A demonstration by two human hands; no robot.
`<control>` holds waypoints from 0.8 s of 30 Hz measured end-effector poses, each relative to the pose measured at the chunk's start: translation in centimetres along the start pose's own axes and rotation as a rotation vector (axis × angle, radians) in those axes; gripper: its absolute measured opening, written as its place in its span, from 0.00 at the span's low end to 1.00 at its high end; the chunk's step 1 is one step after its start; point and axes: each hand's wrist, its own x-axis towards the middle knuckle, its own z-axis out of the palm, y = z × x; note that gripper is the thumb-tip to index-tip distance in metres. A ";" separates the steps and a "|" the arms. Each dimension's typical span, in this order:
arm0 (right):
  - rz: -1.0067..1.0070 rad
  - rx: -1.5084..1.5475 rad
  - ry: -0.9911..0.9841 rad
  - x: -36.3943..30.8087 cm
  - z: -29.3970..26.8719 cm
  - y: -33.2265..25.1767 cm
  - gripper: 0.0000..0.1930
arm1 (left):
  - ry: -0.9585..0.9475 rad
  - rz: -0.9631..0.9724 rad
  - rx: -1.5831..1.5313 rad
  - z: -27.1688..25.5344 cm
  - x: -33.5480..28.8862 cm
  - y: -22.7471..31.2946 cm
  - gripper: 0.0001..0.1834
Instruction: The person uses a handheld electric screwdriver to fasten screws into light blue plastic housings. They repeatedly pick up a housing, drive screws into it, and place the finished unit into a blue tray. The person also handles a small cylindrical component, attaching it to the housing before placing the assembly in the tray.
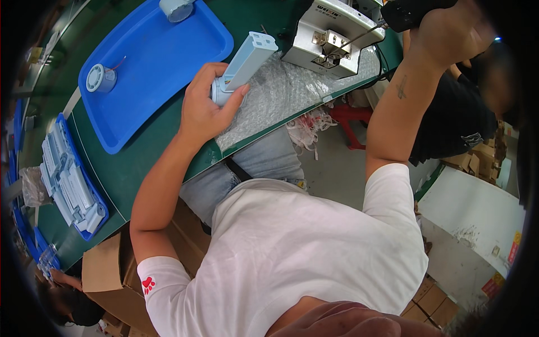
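Green table (pixel 149 143): left fingers (pixel 237 100) hold blue housing (pixel 250 59) (between tray (pixel 146 67) and edge (pixel 281 124)).

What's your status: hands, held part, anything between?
Left hand gripping pale-blue, long-handled plastic part. Right hand holding black, thin-shafted screwdriver. In between: silver, box-shaped metal machine, screwdriver's tip at it.

Tabletop (pixel 135 168): deep green. Large tray (pixel 151 73): bright blue, unpatterned; round part (pixel 100 80) near its left edge, pale blue with reddish wire (pixel 120 63). Casing (pixel 251 59) in your left hand (pixel 205 112): pale blue. Bubble wrap (pixel 264 101) along tabletop's near edge: clear, whitish dots. Machine (pixel 314 28): silver-grey. Driver (pixel 412 14) in your right hand (pixel 449 35): black. Your shirt (pixel 303 236): white, red paw print (pixel 148 285) on left sleeve. Your jeans (pixel 269 154): faded blue.
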 end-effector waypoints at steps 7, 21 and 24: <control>-0.037 0.024 -0.014 -0.1 0.3 0.1 0.12 | 0.006 0.001 -0.004 0.1 0.0 0.0 0.18; -0.233 -0.031 -0.160 0.1 0.4 1.8 0.09 | 0.009 0.005 -0.006 0.0 0.0 0.0 0.18; -0.127 -0.030 -0.074 -0.6 1.4 0.7 0.08 | 0.013 0.012 -0.010 0.0 -0.1 -0.2 0.18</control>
